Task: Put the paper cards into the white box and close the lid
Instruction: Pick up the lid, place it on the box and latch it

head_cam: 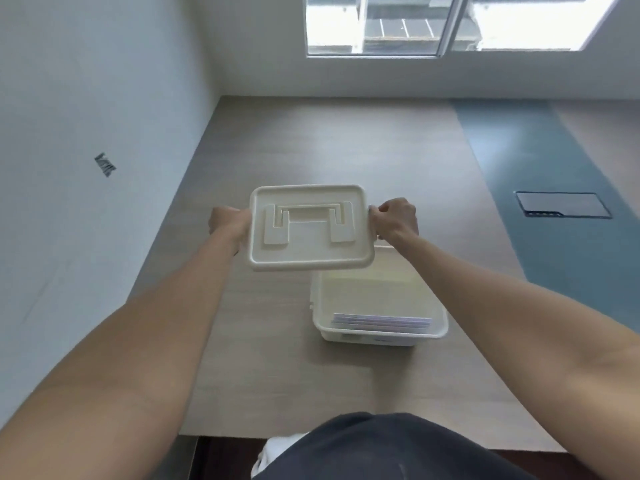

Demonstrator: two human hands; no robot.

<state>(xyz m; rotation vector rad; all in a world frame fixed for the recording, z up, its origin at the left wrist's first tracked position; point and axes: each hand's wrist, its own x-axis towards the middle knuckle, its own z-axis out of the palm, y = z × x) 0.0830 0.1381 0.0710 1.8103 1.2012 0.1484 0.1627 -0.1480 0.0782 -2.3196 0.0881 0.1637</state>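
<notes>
A white plastic box (381,327) sits open on a wooden table (311,143), near the front edge and slightly right of centre. A stack of paper cards (381,321) lies flat inside it, against the near wall. The matching lid (310,226), cream-white with a flat fold-down handle moulded into its top, is held in the air above and just behind the box, to its left, top side up. The left hand (228,225) grips the lid's left edge and the right hand (394,220) grips its right edge, fingers curled closed around the rim. The table is light grey-brown wood grain with a blue strip (540,188) along its right side. White walls and a bright window (450,24) stand behind.
</notes>
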